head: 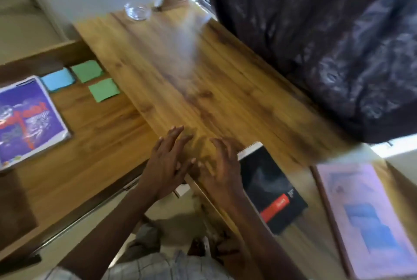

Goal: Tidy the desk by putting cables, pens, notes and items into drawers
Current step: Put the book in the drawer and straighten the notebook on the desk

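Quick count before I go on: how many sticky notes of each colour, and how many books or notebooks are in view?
Green sticky notes: 2
Blue sticky note: 1
Books and notebooks: 3 (purple book, black spiral notebook, pink book)
Total: 6

The left grip (167,162) and right grip (218,169), fingers spread and holding nothing, sit side by side over the near edge of the brown wooden table (180,65). The open wooden drawer (90,144) on the left holds a purple-covered book (29,121), a blue paper note (57,79) and two green paper notes (87,70) (104,89). A black spiral notebook (270,187) lies beside the right grip.
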